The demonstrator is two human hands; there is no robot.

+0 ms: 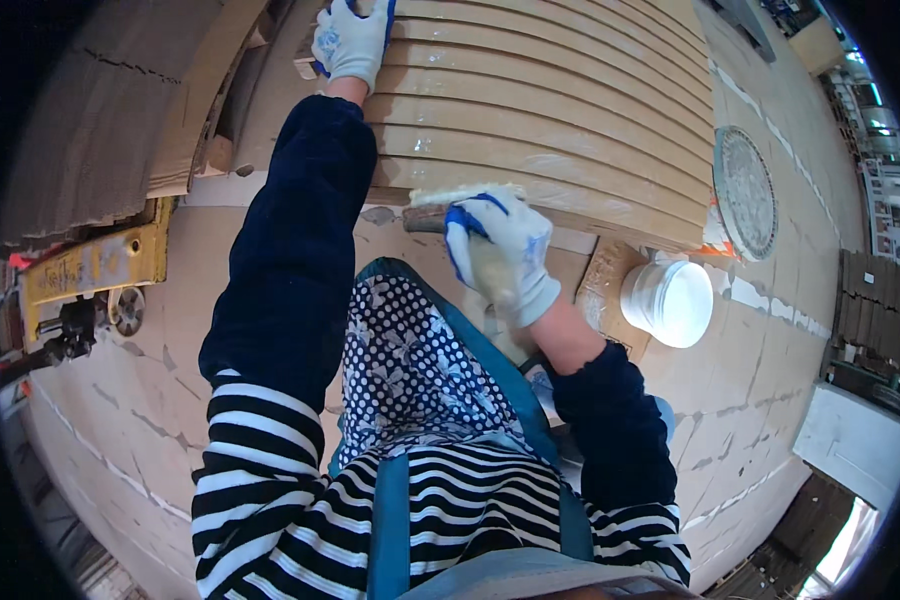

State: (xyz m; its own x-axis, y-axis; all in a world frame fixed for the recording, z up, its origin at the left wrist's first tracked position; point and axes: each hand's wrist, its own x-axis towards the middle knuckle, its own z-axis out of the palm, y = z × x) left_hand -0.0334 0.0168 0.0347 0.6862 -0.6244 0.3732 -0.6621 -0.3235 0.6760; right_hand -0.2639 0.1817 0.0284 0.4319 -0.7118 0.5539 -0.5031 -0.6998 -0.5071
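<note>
A staggered stack of brown cardboard sheets [560,120] lies in front of me, its overlapping edges showing as long parallel strips. Wet, shiny patches mark the strips near their left ends. My left hand [353,42], in a white and blue work glove, rests at the far left edge of the stack with its visible fingers apart; the frame cuts off part of it. My right hand [505,250], gloved alike, is closed around a wide brush [467,193] with pale bristles. The brush is at the stack's near edge, towards the left. Its handle is mostly hidden by the hand.
Right of the stack, a white bucket [667,303] stands on a piece of cardboard, near a round, crusted lid [745,193]. A wooden block [425,218] shows under the stack's near edge. At left are a yellow pallet jack [100,255] and more stacked cardboard [80,110].
</note>
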